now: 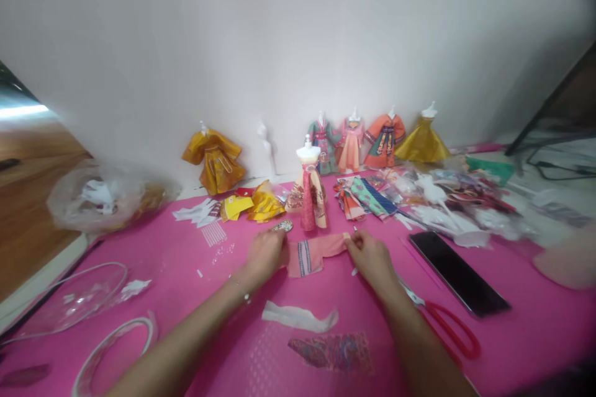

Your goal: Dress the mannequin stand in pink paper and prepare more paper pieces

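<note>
The left hand (269, 254) holds one end of a peach cloth (310, 257), which stretches over the pink mat (172, 263) before a dressed doll form (308, 198), to the right hand (371, 257), pinching the other end, with red-handled scissors (429, 307) and a phone (459, 273) farther right.

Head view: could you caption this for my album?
Left hand and right hand hold a peach garment in front of a dressed miniature mannequin.

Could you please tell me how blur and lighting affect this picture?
Head view: soft blur overall, including the peach cloth; head view: bright glare at the left edge; head view: wall dimming toward the right, where the top corner goes dark.
</note>
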`<state>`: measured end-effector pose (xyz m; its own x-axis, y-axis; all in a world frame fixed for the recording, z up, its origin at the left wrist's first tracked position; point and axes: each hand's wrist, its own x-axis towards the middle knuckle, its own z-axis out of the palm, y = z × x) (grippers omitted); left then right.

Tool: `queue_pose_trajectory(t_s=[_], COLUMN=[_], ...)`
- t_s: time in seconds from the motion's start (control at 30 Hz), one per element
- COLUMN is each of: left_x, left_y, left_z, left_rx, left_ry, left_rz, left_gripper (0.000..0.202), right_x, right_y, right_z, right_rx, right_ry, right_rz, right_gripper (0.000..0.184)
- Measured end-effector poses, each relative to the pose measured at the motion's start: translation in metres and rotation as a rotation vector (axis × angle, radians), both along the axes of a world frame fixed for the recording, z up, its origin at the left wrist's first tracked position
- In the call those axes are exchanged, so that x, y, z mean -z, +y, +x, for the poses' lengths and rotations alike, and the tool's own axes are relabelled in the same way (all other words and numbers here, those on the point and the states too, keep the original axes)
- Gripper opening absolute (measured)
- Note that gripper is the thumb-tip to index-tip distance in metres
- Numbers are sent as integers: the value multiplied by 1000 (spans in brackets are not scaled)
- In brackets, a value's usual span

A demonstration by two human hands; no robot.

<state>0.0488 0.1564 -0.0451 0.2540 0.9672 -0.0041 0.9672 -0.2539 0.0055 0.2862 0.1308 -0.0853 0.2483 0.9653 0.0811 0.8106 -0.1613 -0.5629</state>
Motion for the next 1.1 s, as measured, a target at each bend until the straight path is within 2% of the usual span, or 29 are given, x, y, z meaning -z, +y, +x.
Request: queue_pose_trajectory(t_s=[0.1,0.2,0.33,0.43,0.53,0.77,1.1], left_x=[5,1,-25,-48,-60,-63,-61], left_y=[7,10,22,37,51,65,74], left_z=[11,13,11,18,33,63,64], left_rx=[29,46,54,37,43,17,21], left_ry=[-69,-154,-332,-472,-577,-665,-650], left_rz=[43,128,328,483,571,676,695], left_gripper=[20,19,15,14,12,10,9], right_x=[-1,-4,-9,-10,-7,-5,-7], right_y=[1,-1,-3,-4,-5,-6,-7], right_z=[6,8,4,-2,-6,-9,-8], right_rx=[44,75,93,63,41,13,21], right_ry=[17,34,75,105,121,137,151], right_rz=[13,13,32,56,75,97,102], right_gripper=[21,23,34,28,24,26,25])
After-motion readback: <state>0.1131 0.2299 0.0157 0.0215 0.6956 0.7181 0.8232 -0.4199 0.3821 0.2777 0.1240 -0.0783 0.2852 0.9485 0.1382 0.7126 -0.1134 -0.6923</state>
